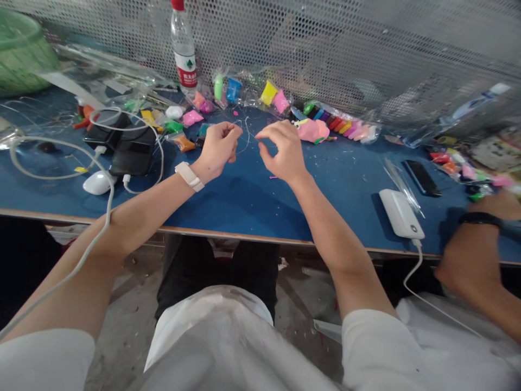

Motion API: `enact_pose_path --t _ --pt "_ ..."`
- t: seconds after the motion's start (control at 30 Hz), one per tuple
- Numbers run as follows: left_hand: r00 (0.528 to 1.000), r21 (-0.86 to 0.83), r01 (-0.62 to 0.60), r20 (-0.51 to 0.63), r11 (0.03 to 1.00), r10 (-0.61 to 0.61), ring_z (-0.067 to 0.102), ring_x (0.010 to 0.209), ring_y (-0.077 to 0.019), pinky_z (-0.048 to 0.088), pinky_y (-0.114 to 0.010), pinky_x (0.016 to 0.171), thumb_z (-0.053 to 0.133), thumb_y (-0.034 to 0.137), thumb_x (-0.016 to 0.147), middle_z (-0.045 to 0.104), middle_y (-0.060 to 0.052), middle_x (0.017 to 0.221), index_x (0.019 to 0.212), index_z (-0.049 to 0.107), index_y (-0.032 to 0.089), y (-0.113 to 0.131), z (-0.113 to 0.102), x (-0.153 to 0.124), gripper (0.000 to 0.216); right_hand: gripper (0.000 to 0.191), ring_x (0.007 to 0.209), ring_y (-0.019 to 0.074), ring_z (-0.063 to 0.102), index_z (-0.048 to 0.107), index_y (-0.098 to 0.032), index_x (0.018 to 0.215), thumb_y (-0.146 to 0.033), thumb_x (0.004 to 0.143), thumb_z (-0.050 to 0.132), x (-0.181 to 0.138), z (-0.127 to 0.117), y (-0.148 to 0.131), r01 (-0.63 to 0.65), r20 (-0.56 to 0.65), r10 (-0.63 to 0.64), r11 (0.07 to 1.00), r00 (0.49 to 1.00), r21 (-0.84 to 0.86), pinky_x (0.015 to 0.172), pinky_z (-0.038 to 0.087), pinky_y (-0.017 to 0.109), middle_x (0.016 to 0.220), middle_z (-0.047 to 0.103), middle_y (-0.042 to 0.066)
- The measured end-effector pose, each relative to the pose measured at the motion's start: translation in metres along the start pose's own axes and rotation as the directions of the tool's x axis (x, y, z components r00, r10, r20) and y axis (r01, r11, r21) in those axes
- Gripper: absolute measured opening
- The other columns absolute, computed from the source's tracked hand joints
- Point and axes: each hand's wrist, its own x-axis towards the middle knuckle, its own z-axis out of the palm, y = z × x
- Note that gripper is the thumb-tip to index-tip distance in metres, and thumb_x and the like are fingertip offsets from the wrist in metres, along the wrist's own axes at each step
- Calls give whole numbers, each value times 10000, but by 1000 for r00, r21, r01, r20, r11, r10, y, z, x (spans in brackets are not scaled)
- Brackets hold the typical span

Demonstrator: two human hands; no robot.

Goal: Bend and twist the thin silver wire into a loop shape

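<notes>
My left hand [220,146] and my right hand [283,149] hover close together over the blue table [244,195]. Both pinch a thin, pale thread [246,130] that runs between them. The left fingers are curled shut on one end, and a white watch band sits on that wrist. The right thumb and forefinger are pinched on the other end. A pink clay lump [313,130] lies just past the right hand. A tiny pink bit [273,177] lies on the table below the right hand.
Small bags of coloured clay [268,93] line the mesh wall beside a water bottle [184,49]. Phones, cables and a white mouse [96,182] sit left. A white power bank [401,213] and black phone [422,177] lie right, near another person's arm [480,255].
</notes>
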Motion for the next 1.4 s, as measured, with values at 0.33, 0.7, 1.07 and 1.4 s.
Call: enact_pose_path --t 0.33,0.7,1.07,1.4 --pt "972 -319 216 156 923 -174 200 409 -35 211 -185 399 512 186 1121 319 110 550 839 586 196 15 -5 -5 292 244 1035 261 722 808 -262 1077 -421 1134 633 -2 15 5 -39 -8 41 984 999 175 1023 582 512 1045 792 48" --pt "992 -195 -83 80 977 100 445 524 -64 390 -192 485 710 561 1080 463 61 711 982 605 244 2 2 -9 348 452 917 181 702 759 -248 1032 -692 1053 672 -2 29 -1 -160 -71 222 856 972 491 825 567 356 1027 746 43" --pt "919 -89 -383 61 920 389 430 473 -107 386 -286 479 610 740 1079 433 72 637 998 536 275 -7 -1 -8 478 538 856 153 672 742 -260 980 -791 907 792 -2 37 -8 -244 20 316 689 949 683 794 554 321 942 722 2" --pt "954 77 -299 40 951 297 444 472 -91 338 -276 478 462 900 1050 404 59 651 947 522 267 -4 0 -15 645 546 810 137 686 755 -254 931 -773 822 887 -1 36 -18 -305 146 310 562 939 769 839 595 322 903 748 -9"
